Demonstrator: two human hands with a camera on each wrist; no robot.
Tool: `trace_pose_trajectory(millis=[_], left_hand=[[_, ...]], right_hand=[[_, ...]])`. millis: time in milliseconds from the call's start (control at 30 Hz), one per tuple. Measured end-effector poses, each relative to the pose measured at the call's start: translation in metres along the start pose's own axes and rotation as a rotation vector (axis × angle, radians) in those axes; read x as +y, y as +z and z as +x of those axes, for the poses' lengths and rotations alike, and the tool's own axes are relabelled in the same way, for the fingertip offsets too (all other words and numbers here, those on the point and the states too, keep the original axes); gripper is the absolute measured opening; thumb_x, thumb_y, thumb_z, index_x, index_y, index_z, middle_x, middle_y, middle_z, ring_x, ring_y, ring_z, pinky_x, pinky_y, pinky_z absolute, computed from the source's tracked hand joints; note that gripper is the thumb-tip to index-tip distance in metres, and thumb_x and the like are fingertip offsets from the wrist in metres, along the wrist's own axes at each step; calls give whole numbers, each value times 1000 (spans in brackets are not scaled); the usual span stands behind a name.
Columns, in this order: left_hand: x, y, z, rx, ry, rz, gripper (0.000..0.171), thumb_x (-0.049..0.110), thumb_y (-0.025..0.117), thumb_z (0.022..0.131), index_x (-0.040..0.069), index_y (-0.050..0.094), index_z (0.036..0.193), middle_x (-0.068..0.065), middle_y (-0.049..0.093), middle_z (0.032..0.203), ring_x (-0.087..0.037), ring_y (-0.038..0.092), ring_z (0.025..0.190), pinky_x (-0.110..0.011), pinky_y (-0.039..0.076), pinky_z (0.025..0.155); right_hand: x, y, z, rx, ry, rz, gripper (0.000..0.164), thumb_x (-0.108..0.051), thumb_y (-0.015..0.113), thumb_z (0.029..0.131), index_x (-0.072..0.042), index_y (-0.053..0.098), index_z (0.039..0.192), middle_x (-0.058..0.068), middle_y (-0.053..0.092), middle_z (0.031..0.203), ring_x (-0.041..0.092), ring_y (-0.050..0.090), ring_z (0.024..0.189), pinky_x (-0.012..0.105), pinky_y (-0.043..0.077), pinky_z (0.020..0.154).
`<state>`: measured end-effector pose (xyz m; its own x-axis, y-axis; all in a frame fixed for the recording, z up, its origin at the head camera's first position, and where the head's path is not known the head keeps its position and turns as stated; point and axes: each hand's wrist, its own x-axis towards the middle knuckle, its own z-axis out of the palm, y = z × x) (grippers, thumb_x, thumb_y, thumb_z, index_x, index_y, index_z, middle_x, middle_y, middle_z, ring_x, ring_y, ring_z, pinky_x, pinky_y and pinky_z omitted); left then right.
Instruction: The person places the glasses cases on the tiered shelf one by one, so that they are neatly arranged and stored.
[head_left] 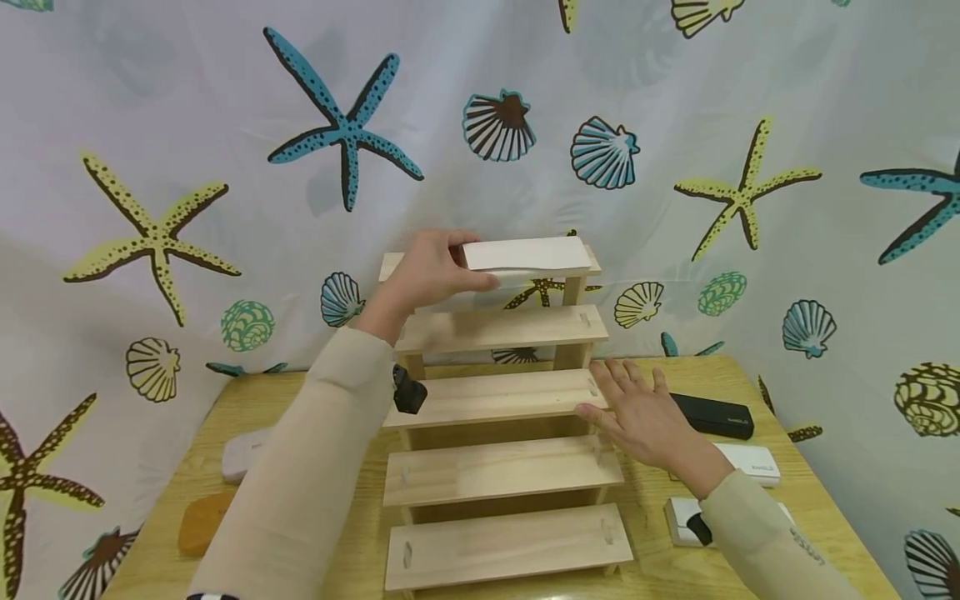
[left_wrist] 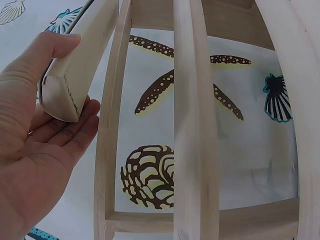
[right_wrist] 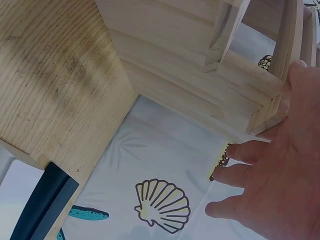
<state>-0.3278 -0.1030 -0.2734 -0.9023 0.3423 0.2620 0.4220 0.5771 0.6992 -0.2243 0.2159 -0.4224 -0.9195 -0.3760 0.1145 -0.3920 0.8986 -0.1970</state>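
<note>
My left hand (head_left: 432, 271) grips one end of a long white glasses case (head_left: 528, 253) at the top step of a stepped wooden rack (head_left: 495, 397). In the left wrist view, the thumb lies over the glasses case (left_wrist: 82, 62) and the fingers curl under its wedge-shaped end. Flat and spread, my right hand (head_left: 641, 417) rests at the right end of the rack's middle step, holding nothing. The right wrist view shows its straight fingers beside the rack's wooden side panel (right_wrist: 185, 85).
Right of the rack lie a black case (head_left: 716, 416), a white case (head_left: 752, 464) and a white box-like case (head_left: 681, 521). An orange case (head_left: 202, 523) and a pale case (head_left: 242, 454) lie left, partly behind my sleeve. A patterned curtain (head_left: 480, 50) hangs behind the table (head_left: 258, 392).
</note>
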Motion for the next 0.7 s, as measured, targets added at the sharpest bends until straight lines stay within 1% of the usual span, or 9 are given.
trace_pose_trajectory(millis=[200, 400, 567, 700], left_hand=[[1, 6, 11, -36, 9, 9, 63, 26, 88, 86, 3, 66, 140, -5, 62, 81, -20, 51, 74, -30, 46, 69], [6, 10, 19, -49, -36, 6, 65, 29, 87, 86, 7, 64, 144, -9, 63, 94, -22, 52, 82, -32, 45, 71], [5, 12, 22, -24, -46, -10, 62, 26, 86, 87, 8, 64, 143, -11, 64, 102, -23, 54, 88, -31, 45, 72], [-1, 15, 23, 3, -58, -27, 64, 24, 86, 88, 8, 62, 145, -14, 67, 113, -25, 59, 100, -33, 50, 79]], right_hand=[[-1, 0, 0, -1, 4, 1, 81, -59, 44, 109, -8, 24, 168, 25, 31, 170, 50, 28, 157, 80, 15, 120], [-2, -3, 0, 4, 8, 7, 80, -59, 44, 109, -7, 26, 168, 25, 33, 169, 51, 27, 157, 81, 16, 120], [-2, -3, 1, -2, 14, 21, 81, -59, 44, 109, -7, 26, 168, 24, 34, 169, 52, 26, 158, 81, 14, 120], [-3, -1, 0, 0, 10, 26, 80, -59, 45, 109, -7, 27, 167, 25, 37, 167, 52, 26, 157, 80, 15, 120]])
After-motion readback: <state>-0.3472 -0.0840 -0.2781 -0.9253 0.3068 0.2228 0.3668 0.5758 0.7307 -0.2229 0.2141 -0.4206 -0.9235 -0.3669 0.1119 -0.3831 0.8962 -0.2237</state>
